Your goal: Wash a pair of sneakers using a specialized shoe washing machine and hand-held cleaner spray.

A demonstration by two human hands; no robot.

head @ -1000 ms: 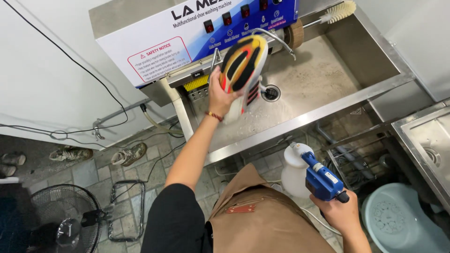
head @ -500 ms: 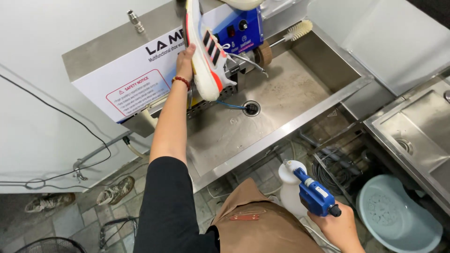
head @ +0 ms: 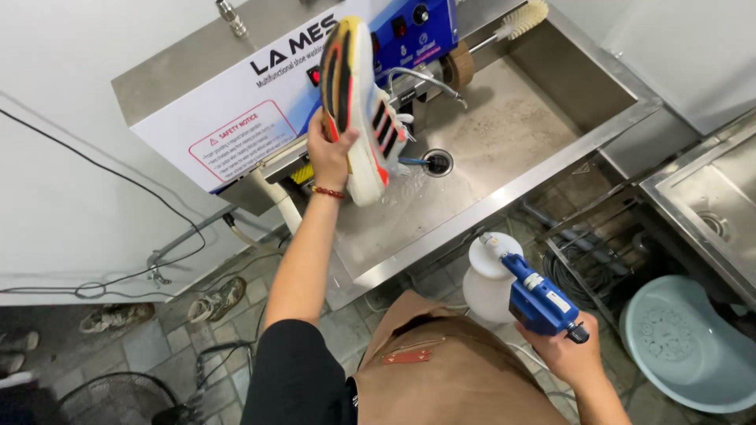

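Our left grip (head: 331, 153) clamps the light, wet-looking sneaker (head: 358, 102) mid-sole, upper centre; our right (head: 571, 354) clutches the blue sprayer (head: 539, 299).

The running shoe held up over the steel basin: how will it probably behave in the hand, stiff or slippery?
The running shoe likely feels light: the left hand alone lifts it above the steel basin. Its thick sole probably stays fairly stiff, since it does not sag. If wet, it may be slippery.
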